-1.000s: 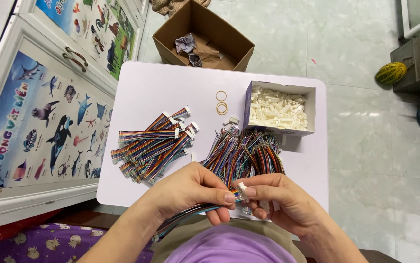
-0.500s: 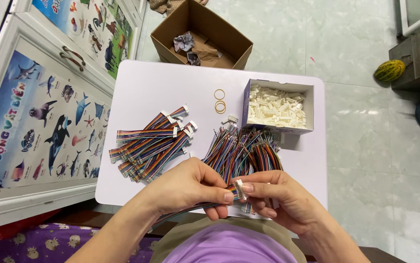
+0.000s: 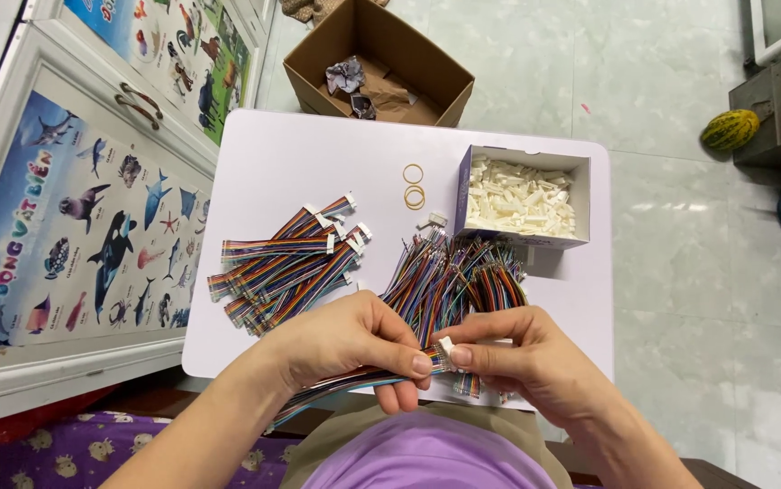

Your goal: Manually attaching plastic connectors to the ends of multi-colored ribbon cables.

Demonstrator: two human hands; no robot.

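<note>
Item one, far left: we see a white cabinet door (image 3: 74,226) covered with a sea-animal poster, standing beside the low white rectangular table (image 3: 300,163); item two, on the table's left half: a heap of flat rainbow-coloured ribbon cables with white plastic end connectors (image 3: 286,263), lying loosely fanned and apart from both hands; item three, at the near table edge: our left hand (image 3: 345,349), closed in a pinch, thumb and forefinger gripping one multicoloured ribbon cable (image 3: 354,382) that trails back down and left under the wrist; item four, at the meeting of the two hands: a small white plastic connector housing (image 3: 446,345), touching the cable's free end and pinched by the fingertips of our right hand (image 3: 526,362), which is closed around it; item five, just behind the hands: a second pile of loose multicoloured wires (image 3: 454,276), lying on the table between the fanned heap and the box; item six, table centre towards the back: two yellow rubber bands (image 3: 414,186), one just beside the other; item seven, right rear of the table: a small open white cardboard box filled with white plastic connector housings (image 3: 522,195); item eight, on the tiled floor beyond the table: an open brown cardboard carton (image 3: 377,63) holding crumpled scraps
</note>
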